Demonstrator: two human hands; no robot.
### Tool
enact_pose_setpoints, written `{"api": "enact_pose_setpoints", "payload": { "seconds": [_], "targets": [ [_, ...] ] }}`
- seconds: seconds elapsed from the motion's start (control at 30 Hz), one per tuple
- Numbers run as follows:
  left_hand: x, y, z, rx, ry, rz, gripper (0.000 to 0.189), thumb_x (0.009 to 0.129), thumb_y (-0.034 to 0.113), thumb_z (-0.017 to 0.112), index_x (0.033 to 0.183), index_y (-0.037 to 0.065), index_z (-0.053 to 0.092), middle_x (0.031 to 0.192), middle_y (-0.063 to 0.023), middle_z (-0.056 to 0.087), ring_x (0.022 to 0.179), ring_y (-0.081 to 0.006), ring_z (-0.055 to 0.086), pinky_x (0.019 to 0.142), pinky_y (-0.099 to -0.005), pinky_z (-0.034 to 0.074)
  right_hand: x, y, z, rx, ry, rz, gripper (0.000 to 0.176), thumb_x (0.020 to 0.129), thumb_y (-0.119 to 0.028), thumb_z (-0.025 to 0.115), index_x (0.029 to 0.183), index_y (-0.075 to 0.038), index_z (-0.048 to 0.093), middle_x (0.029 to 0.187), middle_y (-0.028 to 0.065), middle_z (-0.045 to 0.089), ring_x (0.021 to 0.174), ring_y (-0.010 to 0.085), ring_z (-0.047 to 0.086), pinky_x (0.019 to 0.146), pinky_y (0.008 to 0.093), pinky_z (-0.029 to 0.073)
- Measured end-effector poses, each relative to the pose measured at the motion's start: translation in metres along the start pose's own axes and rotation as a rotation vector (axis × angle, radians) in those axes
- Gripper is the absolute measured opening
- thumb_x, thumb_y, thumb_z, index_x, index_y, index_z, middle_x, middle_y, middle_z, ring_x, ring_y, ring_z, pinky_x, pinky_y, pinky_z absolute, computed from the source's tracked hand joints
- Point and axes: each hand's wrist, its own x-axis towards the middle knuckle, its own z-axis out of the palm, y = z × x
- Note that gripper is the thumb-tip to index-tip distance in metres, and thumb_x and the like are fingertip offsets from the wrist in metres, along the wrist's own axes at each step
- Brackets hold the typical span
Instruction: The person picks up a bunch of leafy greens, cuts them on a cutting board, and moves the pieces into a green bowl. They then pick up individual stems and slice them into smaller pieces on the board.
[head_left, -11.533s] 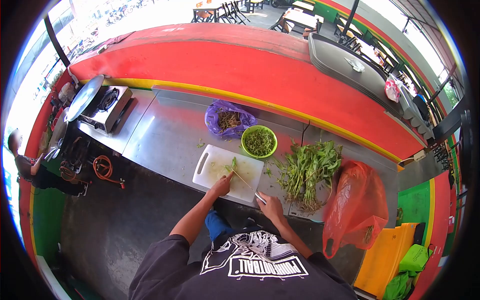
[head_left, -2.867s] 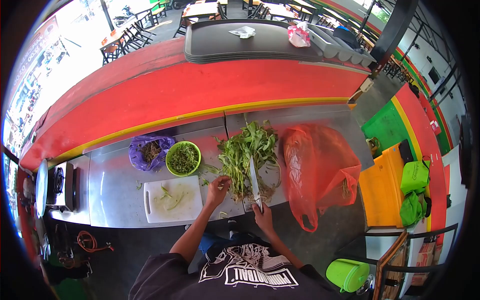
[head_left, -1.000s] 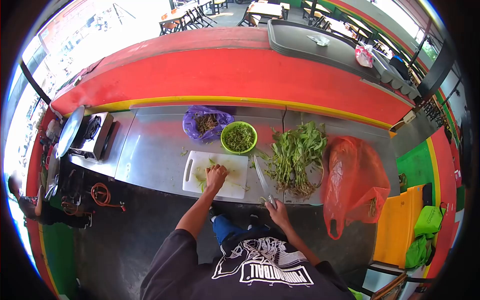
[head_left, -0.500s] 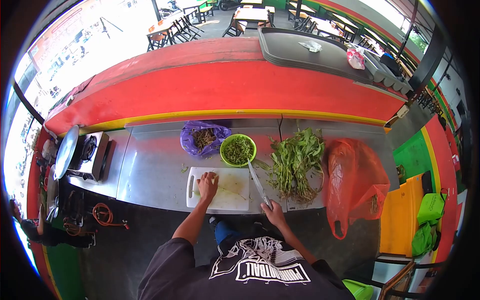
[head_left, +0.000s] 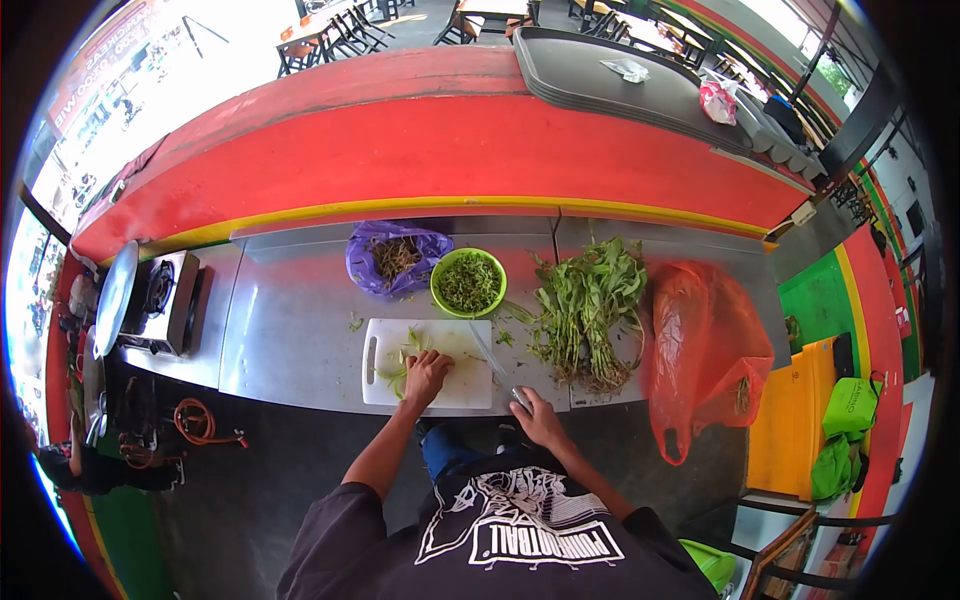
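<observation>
My left hand (head_left: 428, 374) is over the white cutting board (head_left: 472, 398), fingers curled down onto green leafy stems (head_left: 411, 345). Loose bits of the greens lie beside it on the board; what is under the fingers is partly hidden. My right hand (head_left: 540, 418) is wrapped round the handle of a knife (head_left: 489, 347), whose long blade slants up and left over the board's right edge. Behind the board stands a green bowl (head_left: 436, 298) filled with picked greens. To the right lies a large bunch of leafy greens (head_left: 594, 300) with roots toward me.
A purple plastic bag (head_left: 362, 280) with root trimmings sits left of the bowl. A red plastic bag (head_left: 700, 340) hangs over the steel counter's (head_left: 290, 320) right front edge. At the left stand a gas stove (head_left: 160, 300) and a pan (head_left: 117, 295). A red ledge (head_left: 400, 150) runs behind.
My left hand has shifted right along the board, and more greens now show to its left. The knife's tip has moved from the bowl's rim down to the board's upper right. The view has shifted slightly.
</observation>
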Motion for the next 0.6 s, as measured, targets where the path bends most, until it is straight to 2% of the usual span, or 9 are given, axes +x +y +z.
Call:
{"api": "enact_pose_setpoints", "payload": {
  "seconds": [0.03,0.07,0.13,0.27,0.37,0.43,0.53,0.6],
  "targets": [
    [-0.002,0.0,0.001,-0.011,0.003,-0.004,0.007,0.088,0.018,0.07,0.095,0.018,0.07,0.091,-0.001,0.062,0.094,-0.0227,0.06,0.082,-0.0429,0.036,-0.004,-0.003,-0.001,-0.047,0.019,-0.073,0.041,0.098,-0.027,0.063,0.133,-0.006,0.058,0.107,0.0218,0.072,0.104,0.0383,0.069,0.086,0.0418,0.054],
    [-0.003,0.0,0.002,-0.002,0.016,-0.017,0.012,0.088,0.017,0.068,0.1,0.018,0.069,0.093,-0.0014,0.062,0.093,-0.0235,0.06,0.082,-0.0428,0.036,-0.006,-0.005,-0.003,-0.051,0.013,-0.075,0.041,0.098,-0.027,0.063,0.133,-0.006,0.058,0.107,0.0218,0.072,0.104,0.0383,0.069,0.086,0.0418,0.054],
    [-0.007,0.0,0.006,0.003,0.031,-0.029,0.017,0.089,0.015,0.067,0.105,0.019,0.069,0.094,-0.0022,0.062,0.093,-0.0235,0.06,0.082,-0.0427,0.036,-0.014,-0.006,-0.008,-0.1,-0.119,-0.159,0.048,0.099,-0.022,0.059,0.145,-0.014,0.05,0.127,0.0241,0.064,0.117,0.0428,0.06,0.094,0.0447,0.052],
    [-0.009,0.005,0.01,0.082,0.019,-0.042,0.034,0.09,0.011,0.062,0.121,0.024,0.068,0.094,-0.0044,0.059,0.095,-0.0231,0.06,0.082,-0.0426,0.036,-0.021,-0.004,-0.013,-0.16,-0.184,-0.159,0.049,0.099,-0.022,0.059,0.146,-0.015,0.05,0.126,0.0243,0.064,0.115,0.0437,0.06,0.093,0.0444,0.052],
    [-0.008,0.012,0.006,0.111,-0.025,-0.07,0.041,0.089,0.008,0.059,0.125,0.025,0.067,0.093,-0.0048,0.057,0.095,-0.0226,0.06,0.082,-0.0422,0.036,-0.02,-0.006,-0.018,-0.221,-0.188,-0.114,0.048,0.099,-0.021,0.059,0.146,-0.016,0.05,0.123,0.0251,0.065,0.113,0.0444,0.06,0.092,0.0449,0.052],
    [-0.008,0.011,0.008,0.14,-0.03,-0.07,0.042,0.088,0.008,0.058,0.126,0.025,0.067,0.093,-0.0045,0.057,0.095,-0.0223,0.059,0.082,-0.042,0.036,-0.018,-0.007,-0.02,-0.185,-0.185,-0.054,0.048,0.099,-0.021,0.059,0.146,-0.019,0.05,0.12,0.0259,0.065,0.11,0.0453,0.061,0.088,0.0457,0.053],
    [-0.007,0.009,0.008,0.171,-0.04,-0.06,0.044,0.087,0.006,0.057,0.126,0.026,0.066,0.092,-0.0042,0.057,0.095,-0.0218,0.059,0.082,-0.0416,0.036,-0.013,-0.005,-0.02,-0.194,-0.147,-0.12,0.048,0.099,-0.022,0.059,0.146,-0.02,0.051,0.117,0.0261,0.066,0.106,0.0457,0.062,0.083,0.0457,0.054],
    [-0.007,0.01,0.009,0.175,-0.04,-0.053,0.045,0.087,0.006,0.057,0.126,0.026,0.066,0.092,-0.004,0.057,0.095,-0.0216,0.059,0.082,-0.0415,0.036,-0.009,-0.008,-0.021,-0.215,-0.182,-0.084,0.048,0.099,-0.021,0.058,0.146,-0.019,0.05,0.118,0.026,0.066,0.106,0.0459,0.062,0.086,0.0474,0.054]
  ]
}}
